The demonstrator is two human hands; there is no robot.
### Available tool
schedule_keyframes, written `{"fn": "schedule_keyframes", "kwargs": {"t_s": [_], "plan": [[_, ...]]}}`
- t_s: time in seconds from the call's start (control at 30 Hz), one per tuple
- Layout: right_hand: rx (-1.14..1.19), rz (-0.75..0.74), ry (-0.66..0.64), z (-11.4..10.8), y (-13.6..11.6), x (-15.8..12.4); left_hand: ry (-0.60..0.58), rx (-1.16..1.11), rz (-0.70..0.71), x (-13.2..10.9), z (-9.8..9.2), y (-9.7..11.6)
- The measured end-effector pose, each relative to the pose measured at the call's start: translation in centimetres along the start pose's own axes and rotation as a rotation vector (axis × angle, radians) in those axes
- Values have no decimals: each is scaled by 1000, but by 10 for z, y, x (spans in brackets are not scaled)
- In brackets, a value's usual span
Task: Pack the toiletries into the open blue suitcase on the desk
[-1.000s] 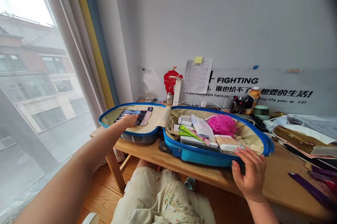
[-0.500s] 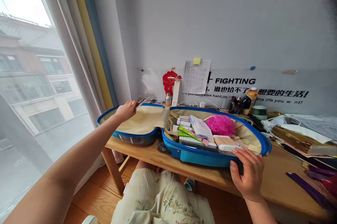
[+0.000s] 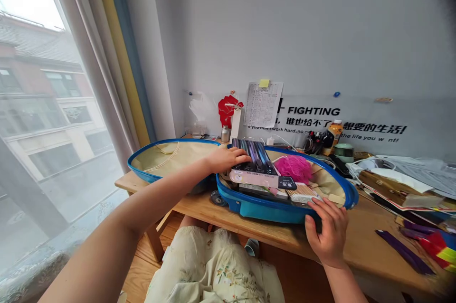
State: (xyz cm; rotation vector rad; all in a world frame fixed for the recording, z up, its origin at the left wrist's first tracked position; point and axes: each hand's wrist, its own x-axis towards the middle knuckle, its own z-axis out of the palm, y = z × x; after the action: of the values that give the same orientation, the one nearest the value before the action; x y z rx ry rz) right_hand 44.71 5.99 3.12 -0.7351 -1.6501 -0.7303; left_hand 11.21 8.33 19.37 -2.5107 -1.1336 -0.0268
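Observation:
An opened blue suitcase [image 3: 270, 213] with beige lining lies on the wooden table. Over its right half, my left hand [image 3: 230, 158] has its fingers on a flat package [image 3: 254, 178] with dark, shiny long items in it. The package covers part of the small boxes beneath. Beside it lie a pink mesh puff [image 3: 295, 168] and a pack of cotton swabs [image 3: 302, 194]. At the case's front right rim rests my right hand [image 3: 327, 231], fingers apart and holding nothing.
The suitcase's other half [image 3: 167, 158] lies at the left. Behind the case stand a metallic bottle [image 3: 225, 134] and an orange bottle [image 3: 333, 137]. Papers and a brown pouch [image 3: 388, 186] are at the right, near a purple strip [image 3: 404, 251].
My left hand has moved right, from above the left half to the right half, bringing the package over the small boxes. My right hand stays at the rim.

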Motion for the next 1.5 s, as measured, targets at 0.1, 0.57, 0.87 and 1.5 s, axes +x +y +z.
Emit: {"fn": "schedule_keyframes", "kwargs": {"t_s": [0.1,0.57,0.87,1.5], "plan": [[-16,-6,-2,0,-1,1,-40,-28,32,10,13,2],[-30,-12,-4,-1,-2,2,-193,-150,62,11,14,-3],[-16,12,-8,1,1,-3,-300,-318,-59,8,20,-2],[-46,-24,-82,-4,-17,22,487,-213,-794,-199,73,8]]}}
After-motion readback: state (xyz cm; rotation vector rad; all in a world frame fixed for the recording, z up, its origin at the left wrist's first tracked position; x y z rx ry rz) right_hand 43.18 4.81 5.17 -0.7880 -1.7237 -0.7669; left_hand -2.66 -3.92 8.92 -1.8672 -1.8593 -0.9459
